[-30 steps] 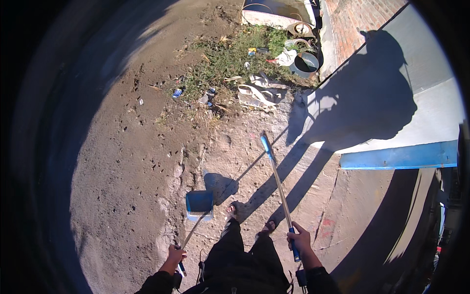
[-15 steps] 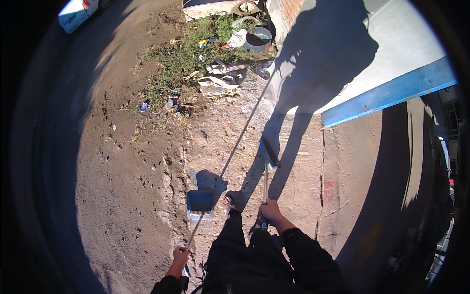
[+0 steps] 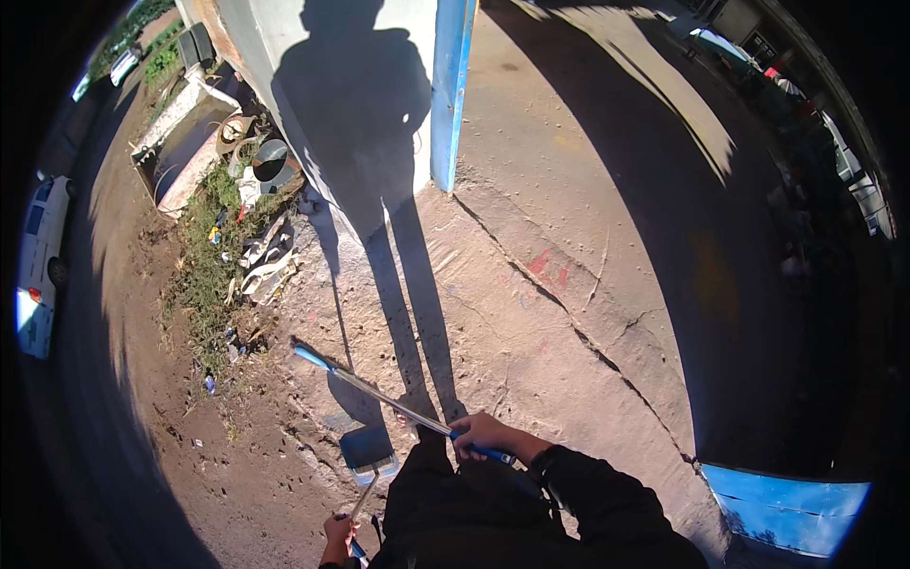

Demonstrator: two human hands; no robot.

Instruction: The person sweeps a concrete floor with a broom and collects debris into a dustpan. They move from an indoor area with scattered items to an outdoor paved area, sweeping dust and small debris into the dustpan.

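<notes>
My right hand (image 3: 481,433) is closed around the blue grip of a broom (image 3: 384,396) with a metal-coloured handle. The broom slants across in front of my feet to the far left, its blue head seen edge-on; whether the bristles touch the ground I cannot tell. Low at the left, my left hand (image 3: 337,529) grips the handle of a long-handled dustpan (image 3: 366,444). The dark blue pan sits by my left foot, its wide mouth facing away from me. Inside it I can make out no contents.
Cracked concrete (image 3: 493,313) lies ahead, with bare dirt to its left. Weeds (image 3: 201,308), white scraps (image 3: 268,266), and a round bucket (image 3: 272,163) line the far left. A white wall (image 3: 256,57) with a blue edge (image 3: 453,95) rises ahead. A white vehicle (image 3: 43,256) stands far left.
My view has turned to the right. The broom, which pointed straight ahead, now swings across to the left in my right hand. My left hand keeps hold of the dustpan handle.
</notes>
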